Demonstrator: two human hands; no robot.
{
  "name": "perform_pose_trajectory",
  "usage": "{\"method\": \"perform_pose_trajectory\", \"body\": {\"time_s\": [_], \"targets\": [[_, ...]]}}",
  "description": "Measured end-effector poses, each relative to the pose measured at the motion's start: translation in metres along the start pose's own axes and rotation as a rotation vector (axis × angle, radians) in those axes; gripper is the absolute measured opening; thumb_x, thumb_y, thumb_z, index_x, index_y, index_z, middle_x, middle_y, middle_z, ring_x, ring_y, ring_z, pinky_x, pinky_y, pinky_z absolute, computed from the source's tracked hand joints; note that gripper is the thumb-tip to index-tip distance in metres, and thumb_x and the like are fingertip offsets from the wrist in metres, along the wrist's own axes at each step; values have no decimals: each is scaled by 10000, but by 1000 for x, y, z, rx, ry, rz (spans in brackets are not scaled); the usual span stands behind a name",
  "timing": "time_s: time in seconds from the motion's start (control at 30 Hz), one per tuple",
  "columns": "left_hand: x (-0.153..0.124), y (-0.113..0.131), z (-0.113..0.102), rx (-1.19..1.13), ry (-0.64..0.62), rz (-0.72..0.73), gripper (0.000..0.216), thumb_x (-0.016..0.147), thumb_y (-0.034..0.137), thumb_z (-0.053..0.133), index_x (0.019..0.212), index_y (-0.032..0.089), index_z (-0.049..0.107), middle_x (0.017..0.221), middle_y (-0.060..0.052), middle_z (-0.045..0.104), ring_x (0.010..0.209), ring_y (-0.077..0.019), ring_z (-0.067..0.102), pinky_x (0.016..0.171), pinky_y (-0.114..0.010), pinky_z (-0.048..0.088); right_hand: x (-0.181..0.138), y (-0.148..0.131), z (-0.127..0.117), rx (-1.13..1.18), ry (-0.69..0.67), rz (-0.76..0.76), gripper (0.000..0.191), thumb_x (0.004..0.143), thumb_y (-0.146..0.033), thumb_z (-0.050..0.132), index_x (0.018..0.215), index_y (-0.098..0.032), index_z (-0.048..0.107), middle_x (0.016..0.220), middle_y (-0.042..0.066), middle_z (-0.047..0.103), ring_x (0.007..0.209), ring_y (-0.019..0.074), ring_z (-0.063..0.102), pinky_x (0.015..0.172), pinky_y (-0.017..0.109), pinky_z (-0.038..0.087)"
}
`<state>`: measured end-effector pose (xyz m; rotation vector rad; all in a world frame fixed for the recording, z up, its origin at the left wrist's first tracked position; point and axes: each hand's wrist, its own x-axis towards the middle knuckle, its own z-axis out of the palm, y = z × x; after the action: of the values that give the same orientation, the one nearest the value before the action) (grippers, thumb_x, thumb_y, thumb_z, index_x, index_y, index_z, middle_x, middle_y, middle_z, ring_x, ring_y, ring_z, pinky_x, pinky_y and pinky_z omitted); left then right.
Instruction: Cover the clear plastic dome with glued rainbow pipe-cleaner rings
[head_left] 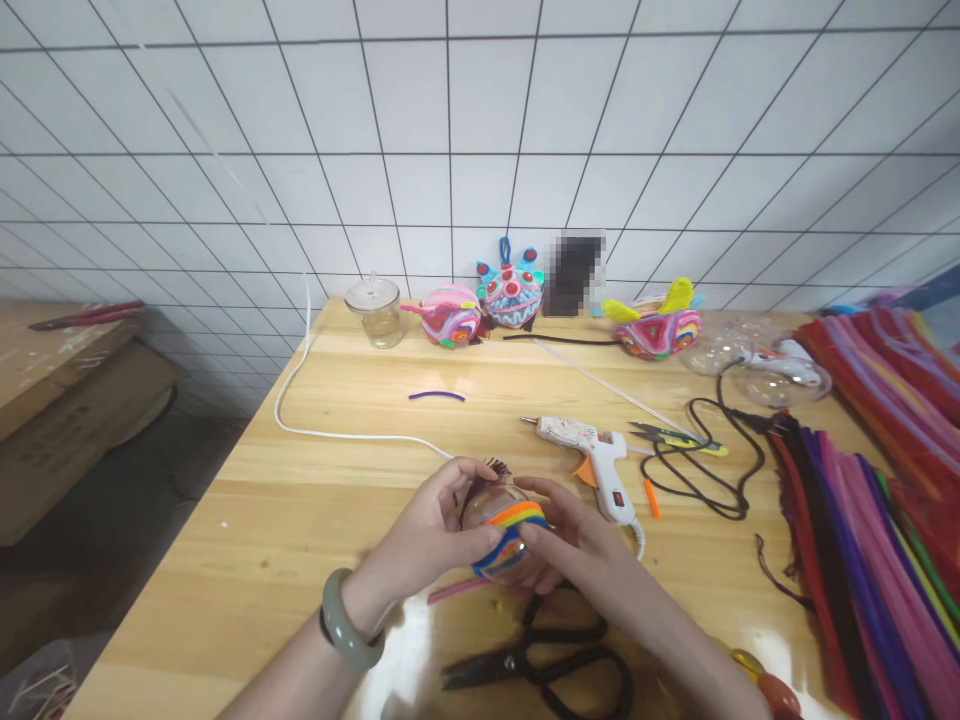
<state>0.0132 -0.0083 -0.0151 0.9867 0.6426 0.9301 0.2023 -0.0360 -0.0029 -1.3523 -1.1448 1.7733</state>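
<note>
Between both hands is a clear plastic ball [510, 535] with orange, yellow and blue pipe cleaner strips curved across its front. My left hand [442, 520] grips its left side, thumb on the blue strip. From the right, my right hand [574, 535] holds it with thumb and fingers. A dark bristly tuft [496, 468] shows behind the ball. Below lie black-handled scissors [517, 660] and a pink pipe cleaner piece [456, 590]. A white glue gun [592, 455] with an orange trigger rests just beyond my right hand.
Decorated balls [511, 290] stand along the wall beside a lidded glass jar [375, 315]. Bundles of colored pipe cleaners [862, 540] fill the right side. A black cord [705, 480], a yellow cutter [697, 440] and clear plastic shells [780, 380] lie near them. A purple piece [436, 396] lies mid-table.
</note>
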Motion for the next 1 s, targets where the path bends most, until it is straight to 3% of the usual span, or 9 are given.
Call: {"method": "perform_pose_trajectory", "body": {"time_s": [0.3, 0.57, 0.77, 0.9, 1.0], "targets": [[0, -1, -4, 42, -24, 1, 423, 703, 204, 818, 1066, 227, 604, 1128, -40, 569, 1073, -185, 531, 952, -330, 399, 2, 6, -2, 90, -81, -60, 489, 804, -494, 719, 1193, -231, 580, 854, 22, 731, 642, 155, 684, 574, 262, 531], [0, 0, -4, 54, -44, -6, 432, 708, 191, 809, 1080, 219, 592, 1140, -54, 566, 1049, -196, 543, 924, -350, 421, 3, 8, -2, 70, -61, -83, 471, 807, -474, 718, 1192, -226, 608, 1099, 75, 726, 774, 196, 708, 608, 291, 557], [0, 2, -4, 55, -49, 10, 429, 727, 195, 795, 1105, 233, 595, 1144, -53, 569, 1079, -208, 549, 950, -362, 422, 2, 5, -1, 87, -13, -102, 428, 780, -433, 753, 1144, -245, 629, 1084, 68, 736, 954, 256, 701, 752, 363, 572], [-2, 5, -5, 38, -43, 2, 422, 763, 231, 771, 1151, 241, 606, 1199, -68, 578, 1168, -235, 529, 1006, -380, 398, 1, 3, -1, 106, -14, -94, 420, 770, -458, 752, 1116, -254, 629, 1050, 64, 729, 878, 245, 706, 608, 312, 561], [-2, 7, -4, 45, -10, -21, 360, 809, 251, 730, 1151, 241, 617, 1214, -71, 589, 1211, -245, 513, 1039, -389, 379, 1, 2, -1, 88, -19, -84, 421, 786, -444, 742, 1139, -258, 609, 1070, 68, 721, 854, 234, 707, 586, 301, 554]]}}
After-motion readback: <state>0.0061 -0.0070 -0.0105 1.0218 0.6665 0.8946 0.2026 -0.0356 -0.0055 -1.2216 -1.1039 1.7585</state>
